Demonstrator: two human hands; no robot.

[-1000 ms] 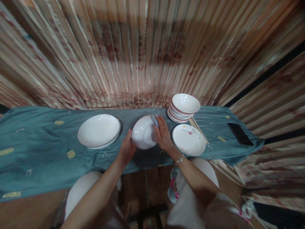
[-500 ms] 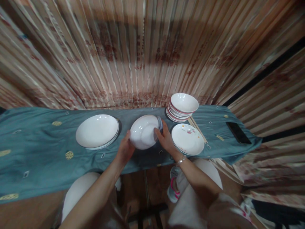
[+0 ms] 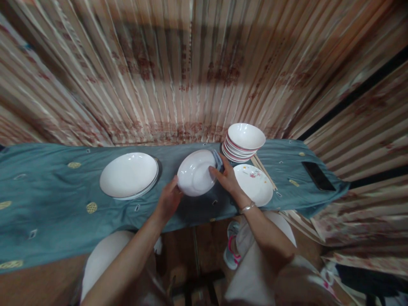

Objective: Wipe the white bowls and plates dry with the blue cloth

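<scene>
Between my hands, above the table, is a white bowl [image 3: 195, 173], tilted with its inside toward me. My left hand [image 3: 169, 196] is closed on its left edge. At the right edge, my right hand [image 3: 225, 175] pinches a small grey-blue cloth [image 3: 218, 160] over the rim, the thumb inside the bowl. To the left lie large white plates [image 3: 128, 175], stacked. A floral plate [image 3: 255, 183] sits to the right, partly covered by my right hand and wrist. Behind it stands a stack of bowls [image 3: 245, 138] with reddish rims.
Chopsticks [image 3: 265, 172] lie beside the floral plate. A black phone [image 3: 318, 176] rests near the right end of the teal tablecloth [image 3: 60, 221]. A pleated curtain [image 3: 165, 85] hangs close behind the table.
The bowl has shifted slightly right and up, tilting a little more. Both hands have moved along with it, and the right hand with the cloth covers more of the floral plate.
</scene>
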